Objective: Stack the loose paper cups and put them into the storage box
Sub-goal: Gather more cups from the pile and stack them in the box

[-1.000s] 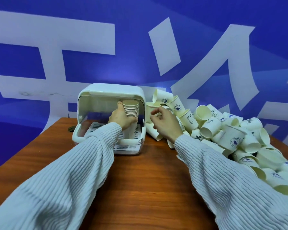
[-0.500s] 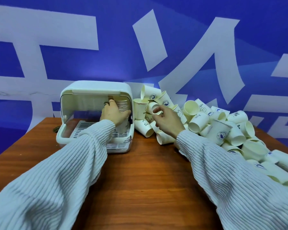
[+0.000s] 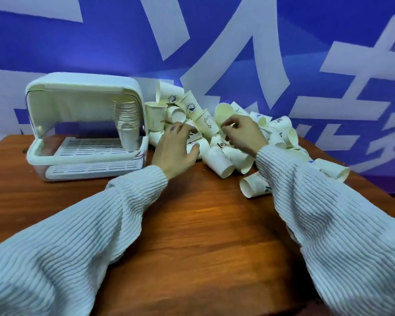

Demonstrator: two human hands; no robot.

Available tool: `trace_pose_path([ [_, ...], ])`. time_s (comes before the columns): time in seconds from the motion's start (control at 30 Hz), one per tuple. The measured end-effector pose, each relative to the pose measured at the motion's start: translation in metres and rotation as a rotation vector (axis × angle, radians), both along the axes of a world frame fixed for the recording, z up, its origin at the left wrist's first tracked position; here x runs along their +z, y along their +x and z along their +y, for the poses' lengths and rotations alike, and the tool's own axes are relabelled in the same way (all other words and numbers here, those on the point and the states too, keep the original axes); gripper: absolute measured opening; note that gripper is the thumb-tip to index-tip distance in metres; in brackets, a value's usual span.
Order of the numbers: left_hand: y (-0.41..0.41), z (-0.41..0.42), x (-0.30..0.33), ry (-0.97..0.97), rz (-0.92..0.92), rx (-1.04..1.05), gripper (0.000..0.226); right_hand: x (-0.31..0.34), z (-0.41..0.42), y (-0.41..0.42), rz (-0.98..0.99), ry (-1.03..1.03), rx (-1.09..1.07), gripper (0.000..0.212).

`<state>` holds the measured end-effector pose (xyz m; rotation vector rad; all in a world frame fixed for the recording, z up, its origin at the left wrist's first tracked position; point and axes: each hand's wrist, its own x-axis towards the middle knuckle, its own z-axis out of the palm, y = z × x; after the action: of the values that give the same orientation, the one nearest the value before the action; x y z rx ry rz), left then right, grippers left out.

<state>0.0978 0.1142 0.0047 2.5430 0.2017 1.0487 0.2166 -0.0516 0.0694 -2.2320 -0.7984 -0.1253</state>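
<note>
Fingers [image 3: 180, 130] of the left hand [image 3: 173, 151] are spread apart, reaching into the near edge of a pile of loose paper cups [image 3: 217, 137], the thumb lying against one cup on its side without closing on it. The right hand [image 3: 243, 133] sits just beside it over the middle of the pile, its fingers curled together, pinching near the rim of a cup; whether they actually grip it cannot be told. Both arms wear pale ribbed sleeves [image 3: 328, 224] that come in from the bottom corners. The pile spreads rightward along the back of the wooden counter [image 3: 192, 236] towards its right edge, with one cup [image 3: 254, 184] lying apart at the front. Just left of the pile stands a white storage box [image 3: 84, 87], its front open, touching the pile's leftmost cups. Inside it, against the right wall, a nested stack of cups [image 3: 126, 124] stands upright on a slatted tray [image 3: 89, 148]; the tray's left part is bare. The counter between the sleeves, in front of box and pile, is open wood. A blue backdrop [image 3: 306, 42] with large white shapes rises close behind.
</note>
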Motion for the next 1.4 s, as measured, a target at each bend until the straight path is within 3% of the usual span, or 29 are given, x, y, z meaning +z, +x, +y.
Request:
trace_pose_path([
  [0.13, 0.021, -0.055, -0.013, 0.021, 0.197, -0.17, 0.049, 0.001, -0.057, 0.004, -0.026, -0.169, -0.042, 0.014],
  [0.33, 0.039, -0.122, -0.026, 0.12, 0.259, -0.35, 0.054, 0.004, -0.129, 0.0, -0.119, -0.568, 0.003, 0.021],
  [0.43, 0.05, -0.144, -0.029, 0.197, 0.292, -0.343, 0.063, 0.004, -0.157, -0.004, -0.158, -0.712, -0.009, 0.024],
  [0.6, 0.067, -0.165, -0.035, 0.158, 0.356, -0.298, 0.071, -0.004, -0.185, -0.011, -0.133, -0.917, -0.075, 0.031],
  [0.73, 0.071, -0.175, -0.037, 0.186, 0.41, -0.25, 0.07, -0.013, -0.202, -0.016, -0.211, -0.809, -0.32, 0.035],
  [0.87, 0.071, -0.179, -0.036, 0.2, 0.443, -0.208, 0.072, -0.014, -0.215, -0.02, 0.074, -0.717, -0.362, 0.036],
  [1.03, 0.064, -0.177, -0.032, 0.109, 0.475, -0.214, 0.08, -0.012, -0.222, -0.023, 0.367, -0.361, -0.249, 0.015],
  [1.4, 0.025, -0.136, 0.01, -0.044, 0.186, -0.142, 0.073, 0.011, -0.181, -0.045, 0.269, -0.004, -0.06, 0.019],
])
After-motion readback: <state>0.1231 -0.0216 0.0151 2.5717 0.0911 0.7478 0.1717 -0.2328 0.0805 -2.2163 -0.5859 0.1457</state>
